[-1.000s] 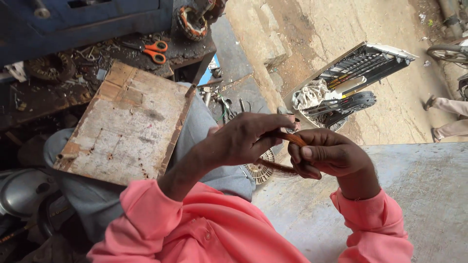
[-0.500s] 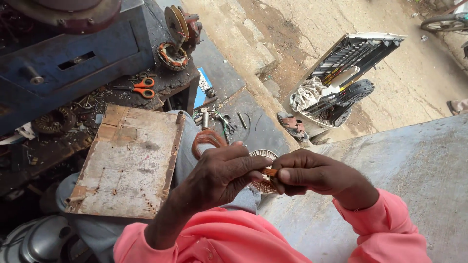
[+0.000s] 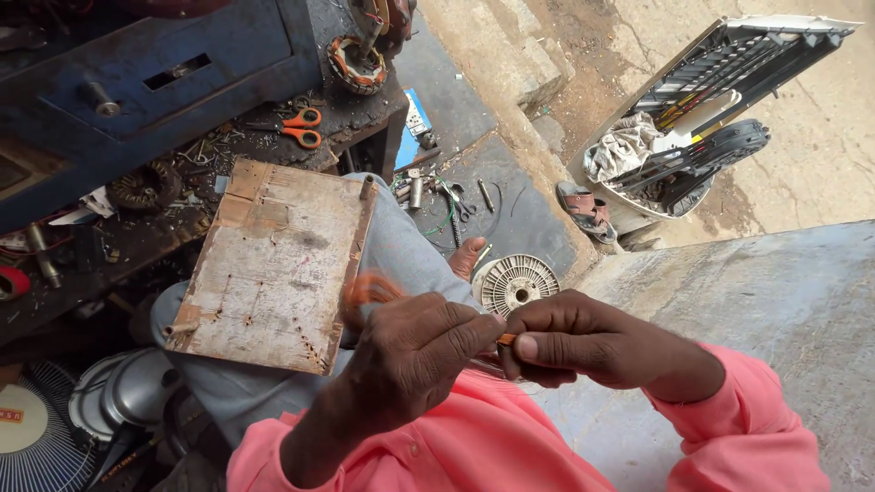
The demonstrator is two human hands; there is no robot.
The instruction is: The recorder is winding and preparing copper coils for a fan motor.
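My left hand [image 3: 415,355] and my right hand [image 3: 583,342] meet over my lap, fingertips pinched together on a thin bundle of copper wire [image 3: 506,339]. A blurred orange loop of that wire [image 3: 369,290] swings just beyond my left hand. A worn wooden board [image 3: 273,264] with small holes and pegs rests on my left knee, beside the left hand. Both arms wear pink sleeves.
A dark workbench [image 3: 137,182] at the left carries orange scissors [image 3: 296,128], wound motor stators [image 3: 357,59] and scraps. A round metal fan part [image 3: 515,284] and loose tools lie on the floor below. An opened appliance casing [image 3: 693,118] and a sandal [image 3: 583,208] sit farther right.
My hands have dropped lower and closer to my body, still pinching the wire. The wire loop has swung beyond the left hand, and my view has tilted down toward the board and floor.
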